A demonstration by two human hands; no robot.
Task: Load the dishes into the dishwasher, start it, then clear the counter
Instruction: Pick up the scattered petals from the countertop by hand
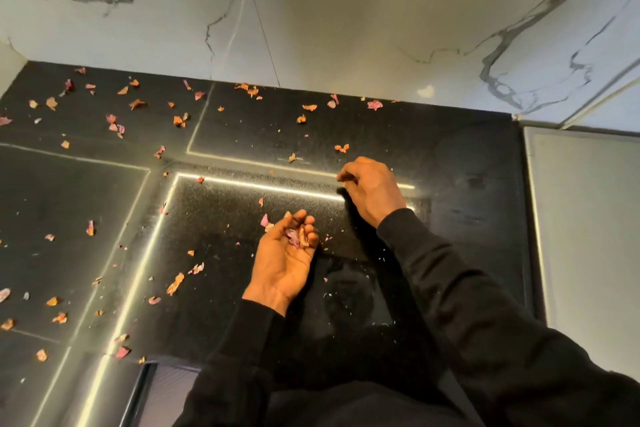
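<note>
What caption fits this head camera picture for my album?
Left hand cups dried petals; right hand picks more off the black counter.

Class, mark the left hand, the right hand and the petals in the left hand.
Left hand [282, 258]: head view, on the palm.
Right hand [374, 189]: head view, on the back of the hand.
Petals [294, 237]: head view, on the pink petal by the fingers.

The counter [450, 156] is glossy black with fine pale speckles, crossed by bright white streaks of reflected light. Petals [175, 283] strewn across it are orange, pink and dusty mauve. Behind the counter, the wall [346, 10] is white marble with dark grey veins. To the counter's right is a plain pale grey panel [588, 218]. Above the counter are black sleeves [467, 288].
</note>
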